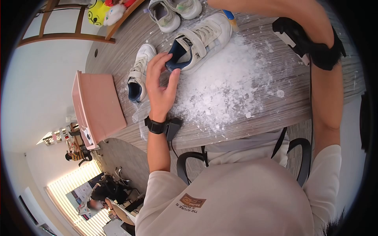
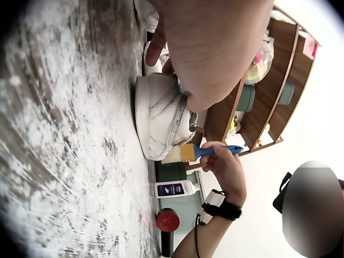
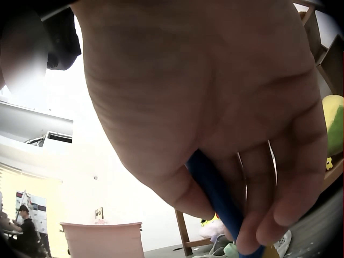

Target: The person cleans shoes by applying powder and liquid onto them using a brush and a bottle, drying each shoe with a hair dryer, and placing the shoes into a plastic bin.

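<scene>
A white sneaker (image 1: 202, 37) with a dark blue lining sits on the grey wood-grain table, beside a wide patch of white powder (image 1: 220, 86). My left hand (image 1: 160, 84) holds it by the heel, fingers at the shoe opening and thumb on the outside. At the toe, my right hand (image 2: 228, 174) grips a paintbrush by its blue handle (image 2: 223, 150). The brush's pale bristles (image 2: 172, 155) meet the front of the shoe in the left wrist view. In the head view, the top edge cuts off most of the right hand.
The matching sneaker (image 1: 138, 72) stands left of my left hand. Another pair of light shoes (image 1: 167, 15) sits at the far edge. A pink bin (image 1: 102, 104) is at the left. A white bottle (image 2: 176, 188) and a red-and-black object (image 2: 167, 220) stand beyond the powder. Other people are in the background.
</scene>
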Tool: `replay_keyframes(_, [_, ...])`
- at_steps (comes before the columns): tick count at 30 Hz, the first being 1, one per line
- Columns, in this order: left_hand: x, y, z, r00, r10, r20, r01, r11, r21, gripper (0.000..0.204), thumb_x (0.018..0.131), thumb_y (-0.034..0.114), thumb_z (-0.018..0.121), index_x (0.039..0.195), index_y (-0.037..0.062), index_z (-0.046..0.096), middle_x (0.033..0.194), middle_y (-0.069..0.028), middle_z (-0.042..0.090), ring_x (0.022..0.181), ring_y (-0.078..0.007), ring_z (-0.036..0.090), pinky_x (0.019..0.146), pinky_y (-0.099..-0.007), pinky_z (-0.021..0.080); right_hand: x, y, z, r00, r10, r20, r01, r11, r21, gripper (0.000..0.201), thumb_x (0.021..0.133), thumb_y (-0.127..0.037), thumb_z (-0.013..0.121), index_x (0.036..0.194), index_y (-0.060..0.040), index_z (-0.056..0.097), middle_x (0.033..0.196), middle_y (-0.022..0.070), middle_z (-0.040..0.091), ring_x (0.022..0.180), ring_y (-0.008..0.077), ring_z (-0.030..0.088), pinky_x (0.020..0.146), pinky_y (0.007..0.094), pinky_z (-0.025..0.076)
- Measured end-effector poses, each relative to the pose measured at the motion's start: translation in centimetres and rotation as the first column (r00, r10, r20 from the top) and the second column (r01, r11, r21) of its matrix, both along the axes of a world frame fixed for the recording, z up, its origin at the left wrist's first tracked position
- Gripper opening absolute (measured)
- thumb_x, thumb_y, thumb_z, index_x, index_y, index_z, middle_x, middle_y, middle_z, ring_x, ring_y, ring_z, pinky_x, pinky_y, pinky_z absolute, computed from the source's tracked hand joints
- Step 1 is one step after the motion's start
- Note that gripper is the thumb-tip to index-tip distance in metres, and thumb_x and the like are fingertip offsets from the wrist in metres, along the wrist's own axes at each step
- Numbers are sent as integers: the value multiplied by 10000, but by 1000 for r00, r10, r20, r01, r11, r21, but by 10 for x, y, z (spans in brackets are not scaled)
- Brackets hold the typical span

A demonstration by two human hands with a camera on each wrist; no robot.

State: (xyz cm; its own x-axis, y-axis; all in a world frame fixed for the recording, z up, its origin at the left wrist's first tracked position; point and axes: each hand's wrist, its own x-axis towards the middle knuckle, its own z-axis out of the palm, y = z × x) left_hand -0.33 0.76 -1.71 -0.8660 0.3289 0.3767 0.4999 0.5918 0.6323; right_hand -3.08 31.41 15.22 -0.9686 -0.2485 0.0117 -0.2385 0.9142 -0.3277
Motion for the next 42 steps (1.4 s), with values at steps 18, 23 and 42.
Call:
replay_keyframes(18, [-1,6,-1,999,27,-33,-25,997,76,381,882,78,737,1255,63,657,1327,-115,623,1187,-251,596,932,-351,489,-1,-14,10,974,58,219,-37,994,-98,425,901,-347,551,821,46,693,756,228,676,726,386,671,678,457,533])
replay_keyframes(23, [0,2,0,1000,1,28,-1,1000,13,391,944,32,672,1328,67,606,1423,-93,543,1292,-210,542,1029,-352,461,2,4,9,949,253,187,-217,957,-193,406,894,-339,556,820,35,695,771,222,681,735,377,679,666,461,532])
replay_keyframes(42, [-1,3,3,999,-7,-44,10,998,59,339,900,73,689,1237,47,666,1304,-127,621,1150,-259,604,918,-339,485,4,-2,20,955,183,232,-145,975,-171,431,924,-363,546,852,47,654,791,217,670,728,362,658,693,434,529])
